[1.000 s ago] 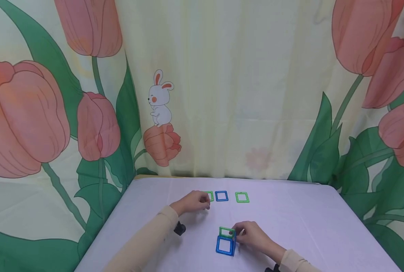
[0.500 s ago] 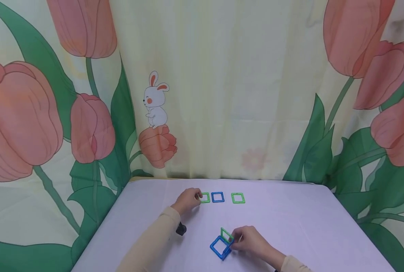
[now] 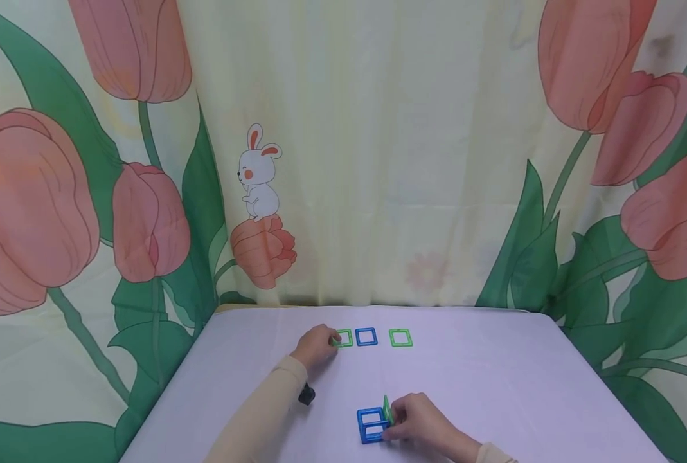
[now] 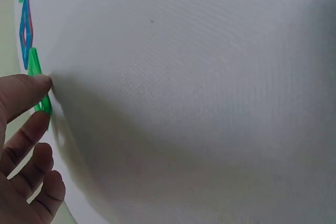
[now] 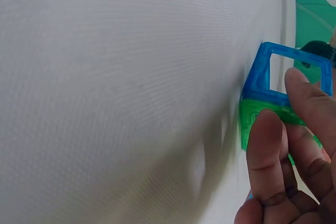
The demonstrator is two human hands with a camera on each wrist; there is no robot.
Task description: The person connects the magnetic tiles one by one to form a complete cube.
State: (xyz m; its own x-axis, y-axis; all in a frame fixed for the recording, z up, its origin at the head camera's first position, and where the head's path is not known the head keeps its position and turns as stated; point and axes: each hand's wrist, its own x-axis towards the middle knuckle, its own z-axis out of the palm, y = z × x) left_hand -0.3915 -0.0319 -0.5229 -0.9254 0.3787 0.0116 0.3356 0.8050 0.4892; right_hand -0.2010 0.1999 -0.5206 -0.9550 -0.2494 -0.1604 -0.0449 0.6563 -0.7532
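Note:
My left hand (image 3: 315, 347) reaches to the far part of the table, thumb and index finger pinching a green square magnetic tile (image 3: 351, 338), its other fingers loosely bent. That tile (image 4: 46, 103) lies partly behind the thumb in the left wrist view. Nearer the front, my right hand (image 3: 421, 421) grips a small joined piece of magnetic tiles. Blue square tiles (image 3: 372, 424) form its left part, and a green tile (image 3: 387, 409) stands up beside the fingers. In the right wrist view, the blue frame (image 5: 257, 80) meets the green tile (image 5: 252, 111) at an edge; fingers cover part of both.
Right of the left hand, a blue square tile (image 3: 366, 329) and another green square tile (image 3: 400, 331) lie flat in a row. A white cloth covers the table (image 3: 493, 379). Behind its far edge hangs a curtain (image 3: 349, 193) printed with tulips and a rabbit.
My left hand has come down onto the leftmost green tile. The right hand has turned the joined tiles, so the green one now stands at their right side.

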